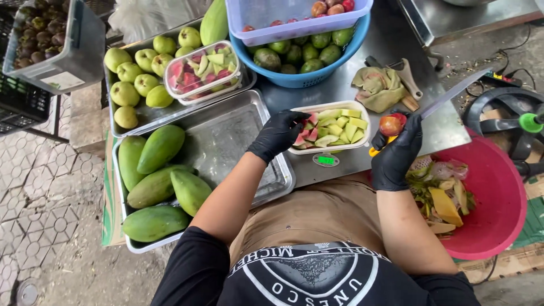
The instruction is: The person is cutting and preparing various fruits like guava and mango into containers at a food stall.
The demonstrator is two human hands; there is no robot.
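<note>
Two gloved hands at work: left hand [279, 134] pinches fruit slices in the white tray [331, 148] on the counter scale; right hand [398, 152] clamps a red fruit [390, 125] and apparently a knife [450, 93], over the red scrap basin [501, 187].

— Where's your left hand [279, 134]?
— Gloved in black, arm reaching forward, fingers bent downward.
— And the right hand [396, 153]?
— Gloved too, raised beside it, fingers curled closed, forearm bare.
</note>
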